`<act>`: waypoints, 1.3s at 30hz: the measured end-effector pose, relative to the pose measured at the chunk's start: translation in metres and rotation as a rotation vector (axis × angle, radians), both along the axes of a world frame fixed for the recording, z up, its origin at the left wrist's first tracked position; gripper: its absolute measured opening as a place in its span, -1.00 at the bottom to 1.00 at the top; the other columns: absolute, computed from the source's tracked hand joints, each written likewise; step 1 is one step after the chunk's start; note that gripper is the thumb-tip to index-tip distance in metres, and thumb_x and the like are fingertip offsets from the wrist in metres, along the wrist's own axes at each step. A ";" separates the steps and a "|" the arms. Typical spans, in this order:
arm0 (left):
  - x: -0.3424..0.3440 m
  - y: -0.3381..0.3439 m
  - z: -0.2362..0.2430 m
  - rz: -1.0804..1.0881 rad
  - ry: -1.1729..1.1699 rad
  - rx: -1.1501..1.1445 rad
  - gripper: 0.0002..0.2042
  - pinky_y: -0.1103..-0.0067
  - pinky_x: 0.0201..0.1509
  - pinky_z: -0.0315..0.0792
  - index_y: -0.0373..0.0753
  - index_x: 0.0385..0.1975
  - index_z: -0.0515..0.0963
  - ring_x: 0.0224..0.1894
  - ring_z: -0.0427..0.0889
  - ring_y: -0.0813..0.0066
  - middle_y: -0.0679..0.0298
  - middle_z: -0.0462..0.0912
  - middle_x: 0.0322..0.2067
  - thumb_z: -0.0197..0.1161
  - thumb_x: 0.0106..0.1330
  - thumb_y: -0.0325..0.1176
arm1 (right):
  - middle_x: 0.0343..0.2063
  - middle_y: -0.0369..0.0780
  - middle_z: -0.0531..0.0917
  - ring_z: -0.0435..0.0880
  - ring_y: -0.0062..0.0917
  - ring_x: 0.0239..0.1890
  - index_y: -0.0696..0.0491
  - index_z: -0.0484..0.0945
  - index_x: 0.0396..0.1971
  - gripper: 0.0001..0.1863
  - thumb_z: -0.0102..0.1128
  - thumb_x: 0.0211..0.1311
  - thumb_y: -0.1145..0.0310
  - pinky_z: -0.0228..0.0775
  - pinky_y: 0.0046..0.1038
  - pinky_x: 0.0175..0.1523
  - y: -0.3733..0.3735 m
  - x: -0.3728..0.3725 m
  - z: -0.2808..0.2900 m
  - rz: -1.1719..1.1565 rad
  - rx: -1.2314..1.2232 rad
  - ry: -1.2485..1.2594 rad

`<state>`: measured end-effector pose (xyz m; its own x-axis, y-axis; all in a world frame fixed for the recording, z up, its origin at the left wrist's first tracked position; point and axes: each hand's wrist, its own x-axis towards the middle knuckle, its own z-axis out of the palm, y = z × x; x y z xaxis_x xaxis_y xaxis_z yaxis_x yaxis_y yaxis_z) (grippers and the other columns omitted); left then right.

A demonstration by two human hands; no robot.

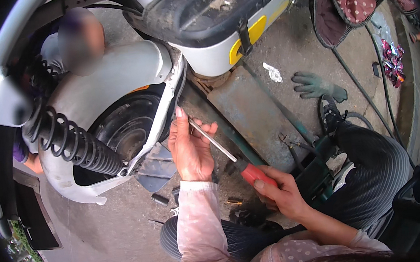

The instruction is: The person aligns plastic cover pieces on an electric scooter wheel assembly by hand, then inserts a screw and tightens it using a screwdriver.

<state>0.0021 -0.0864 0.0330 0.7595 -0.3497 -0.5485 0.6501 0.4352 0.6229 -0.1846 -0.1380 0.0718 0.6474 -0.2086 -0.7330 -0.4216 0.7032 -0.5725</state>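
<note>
In my right hand [280, 192] is a screwdriver with a red handle [256, 173] and a long metal shaft [216, 143]. The shaft slants up and left, its tip reaching the curled fingers of my left hand [194, 150]. My left thumb points upward against a thin dark cable [180, 85] beside the scooter's silver frame bar [166, 102]. What those left fingers pinch is hidden. Just left are the silver rear fender [111, 69], the dark wheel [129, 121] and a black coil spring [75, 140].
A rusty metal plate with green rails [249, 114] lies right of my hands. Beyond it are a grey-green glove [315, 85] and crumpled white tissue [272, 72]. Small tools and a black socket [160, 199] lie below the wheel. Another person [53, 47] is behind the fender.
</note>
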 end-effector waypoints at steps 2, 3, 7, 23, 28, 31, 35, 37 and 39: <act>0.003 -0.004 0.000 0.041 -0.003 0.050 -0.82 0.47 -0.40 0.56 -0.18 -0.48 0.42 -0.58 0.53 0.52 0.30 0.50 -0.59 0.16 0.23 -0.23 | -0.34 -0.28 0.51 0.45 -0.69 -0.29 0.21 0.41 -0.04 -0.61 0.14 0.17 0.33 0.28 -0.64 -0.19 0.001 0.008 -0.013 -0.030 -0.133 -0.078; 0.005 -0.006 0.000 0.033 -0.005 0.073 -0.82 0.47 -0.40 0.56 -0.18 -0.48 0.42 -0.58 0.53 0.52 0.30 0.50 -0.59 0.16 0.23 -0.23 | -0.33 -0.28 0.51 0.44 -0.69 -0.27 0.21 0.41 -0.04 -0.61 0.14 0.17 0.33 0.27 -0.64 -0.17 0.001 0.012 -0.018 -0.044 -0.169 -0.104; 0.018 -0.006 0.000 0.082 -0.255 0.134 -0.91 0.45 -0.34 0.59 -0.28 -0.35 0.45 -0.51 0.58 0.43 0.21 0.54 -0.49 0.13 0.24 -0.40 | -0.29 -0.24 0.55 0.45 -0.68 -0.25 0.19 0.42 -0.05 -0.62 0.15 0.14 0.36 0.28 -0.63 -0.12 -0.001 0.035 -0.034 -0.051 -0.428 -0.257; 0.060 -0.024 0.001 0.040 -0.617 0.716 -0.85 0.75 -0.76 0.22 -0.44 -0.35 0.52 -0.76 0.39 0.64 0.28 0.50 -0.63 0.14 0.19 -0.46 | -0.34 -0.21 0.57 0.47 -0.69 -0.32 0.20 0.42 -0.07 -0.63 0.14 0.14 0.34 0.32 -0.62 -0.18 -0.006 0.074 -0.050 -0.081 -0.441 -0.321; 0.061 -0.026 0.000 0.040 -0.658 0.711 -0.84 0.76 -0.76 0.18 -0.44 -0.36 0.52 -0.77 0.37 0.66 0.27 0.52 -0.61 0.17 0.19 -0.43 | -0.37 -0.27 0.55 0.44 -0.71 -0.34 0.20 0.41 -0.05 -0.63 0.13 0.16 0.34 0.30 -0.64 -0.19 -0.003 0.075 -0.051 -0.119 -0.325 -0.299; 0.060 -0.027 0.003 0.041 -0.657 0.701 -0.82 0.76 -0.78 0.16 -0.44 -0.37 0.52 -0.79 0.35 0.67 0.27 0.54 -0.59 0.19 0.18 -0.41 | -0.38 -0.31 0.53 0.41 -0.74 -0.36 0.19 0.41 -0.05 -0.63 0.12 0.17 0.34 0.29 -0.66 -0.22 -0.002 0.075 -0.048 -0.121 -0.252 -0.258; 0.060 -0.029 0.006 0.057 -0.601 0.694 -0.81 0.76 -0.79 0.13 -0.44 -0.38 0.52 -0.81 0.32 0.68 0.26 0.54 -0.60 0.20 0.18 -0.39 | -0.40 -0.33 0.51 0.39 -0.75 -0.38 0.18 0.42 -0.05 -0.63 0.11 0.18 0.33 0.27 -0.68 -0.25 -0.002 0.076 -0.044 -0.145 -0.206 -0.257; 0.061 -0.029 0.009 0.015 -0.577 0.709 -0.82 0.75 -0.72 0.12 -0.37 -0.44 0.53 -0.76 0.34 0.69 0.34 0.53 -0.60 0.23 0.17 -0.35 | -0.43 -0.34 0.50 0.38 -0.76 -0.40 0.18 0.42 -0.04 -0.64 0.10 0.18 0.34 0.25 -0.69 -0.28 -0.002 0.076 -0.042 -0.139 -0.217 -0.256; 0.063 -0.029 0.011 0.007 -0.566 0.728 -0.82 0.75 -0.72 0.12 -0.37 -0.45 0.53 -0.76 0.33 0.69 0.34 0.52 -0.61 0.23 0.16 -0.35 | -0.44 -0.34 0.49 0.37 -0.76 -0.41 0.18 0.42 -0.05 -0.64 0.10 0.18 0.34 0.24 -0.70 -0.30 -0.003 0.077 -0.043 -0.142 -0.208 -0.247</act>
